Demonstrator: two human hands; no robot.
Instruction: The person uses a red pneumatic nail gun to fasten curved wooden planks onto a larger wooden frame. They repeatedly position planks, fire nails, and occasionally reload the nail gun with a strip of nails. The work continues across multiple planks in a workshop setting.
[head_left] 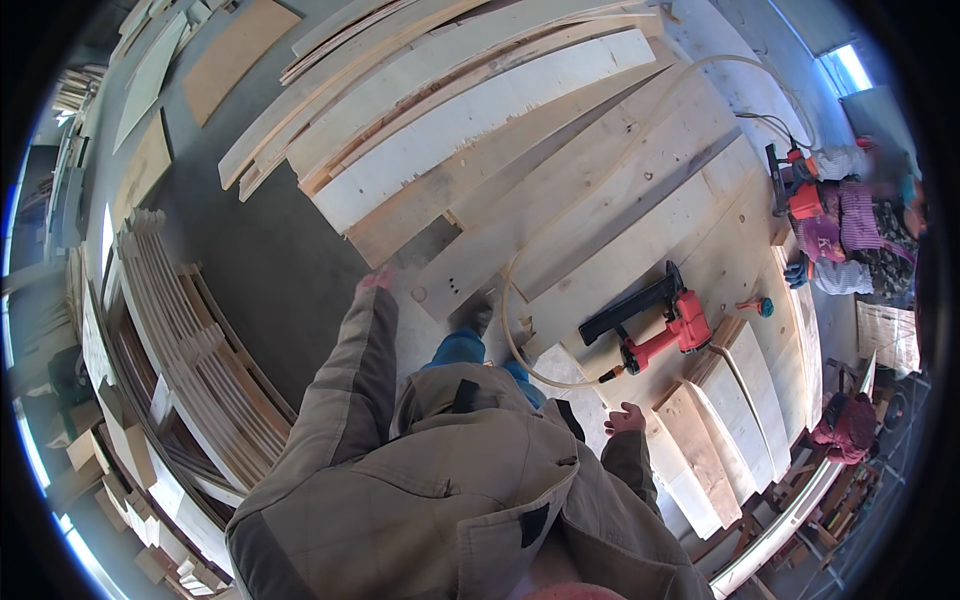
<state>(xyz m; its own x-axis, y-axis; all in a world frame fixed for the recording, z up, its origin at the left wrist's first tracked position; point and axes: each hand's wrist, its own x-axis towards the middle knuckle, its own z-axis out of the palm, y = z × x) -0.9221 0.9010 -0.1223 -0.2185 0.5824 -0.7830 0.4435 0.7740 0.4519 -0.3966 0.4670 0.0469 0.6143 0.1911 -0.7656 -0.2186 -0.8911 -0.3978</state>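
My left hand (377, 279) reaches forward to the near end of a pale plank (440, 284), at the corner of the stacked boards. Its fingers are smeared, so whether they grip the plank or only touch it cannot be told. My right hand (626, 419) hangs low by the bench, fingers loosely curled and apart, holding nothing. Just beyond it lies a red and black nail gun (670, 330) on its side on the wooden sheet. A yellowish air hose (510, 320) runs from its handle in a loop over the boards.
Cut boards (700, 450) lie right of my right hand. Long planks (480, 130) are stacked ahead. A slatted pile (185, 340) stands on the left. At far right, another person in a purple garment (858, 215) is beside a second nail gun (800, 185). A small teal-ended tool (765, 306) rests nearby.
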